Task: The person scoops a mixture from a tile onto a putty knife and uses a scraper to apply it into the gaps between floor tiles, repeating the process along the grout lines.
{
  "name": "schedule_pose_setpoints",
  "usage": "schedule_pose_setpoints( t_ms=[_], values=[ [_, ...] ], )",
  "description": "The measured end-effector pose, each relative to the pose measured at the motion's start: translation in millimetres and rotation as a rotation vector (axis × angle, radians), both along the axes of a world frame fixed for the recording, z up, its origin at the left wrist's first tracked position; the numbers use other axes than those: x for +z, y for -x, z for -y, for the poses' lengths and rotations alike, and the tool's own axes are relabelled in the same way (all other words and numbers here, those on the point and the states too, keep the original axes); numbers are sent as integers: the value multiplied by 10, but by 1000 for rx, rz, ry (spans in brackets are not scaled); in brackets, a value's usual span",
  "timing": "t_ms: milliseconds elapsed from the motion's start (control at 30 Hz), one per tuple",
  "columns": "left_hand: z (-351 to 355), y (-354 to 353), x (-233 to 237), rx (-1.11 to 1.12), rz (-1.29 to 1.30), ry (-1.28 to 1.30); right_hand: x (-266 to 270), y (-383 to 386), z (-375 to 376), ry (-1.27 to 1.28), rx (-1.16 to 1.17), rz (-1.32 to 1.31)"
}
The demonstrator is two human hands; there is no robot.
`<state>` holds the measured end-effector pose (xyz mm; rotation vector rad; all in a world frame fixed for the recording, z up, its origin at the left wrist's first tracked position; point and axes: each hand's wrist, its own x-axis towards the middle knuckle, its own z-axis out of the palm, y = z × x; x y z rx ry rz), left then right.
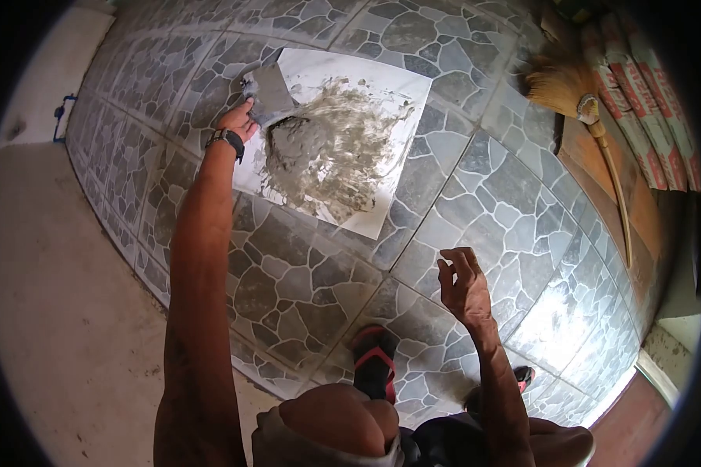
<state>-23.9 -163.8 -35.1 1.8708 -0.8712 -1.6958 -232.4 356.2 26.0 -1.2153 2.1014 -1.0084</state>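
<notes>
My left hand, with a dark watch on its wrist, is closed on a trowel with a flat grey blade. The blade tilts over the left side of a white board lying on the tiled floor. Wet grey mortar is heaped near the blade and smeared across most of the board. My right hand hangs above the floor, to the right of and below the board. Its fingers are loosely bent, with a gap at the thumb and nothing seen in them.
Stone-patterned tiles cover the floor. At the right, a straw broom lies by brown boards and stacked printed sacks. A pale wall borders the left side. My sandalled foot is below the board.
</notes>
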Motion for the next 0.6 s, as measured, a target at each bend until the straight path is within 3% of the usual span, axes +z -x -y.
schedule_pose_setpoints(
  t_ms=[133,233,367,400,467,567,600],
  values=[
    [-17,71,0,-178,12,221,13,-23,80,35,1,4],
    [-61,147,17,-132,-68,256,118,-89,273,50,-30,144],
    [-432,115,108,-18,-438,140,172,-271,770,41,-131,557],
    [-697,224,234,72,-491,78,247,-336,953,17,-169,738],
    [-1293,285,466,85,-710,-13,104,-557,1283,156,-216,851],
    [-1998,349,537,-4,-639,-54,182,-770,1611,312,-251,699],
    [-2137,280,438,-127,-767,-147,164,-821,1666,348,-248,588]
  ],
)
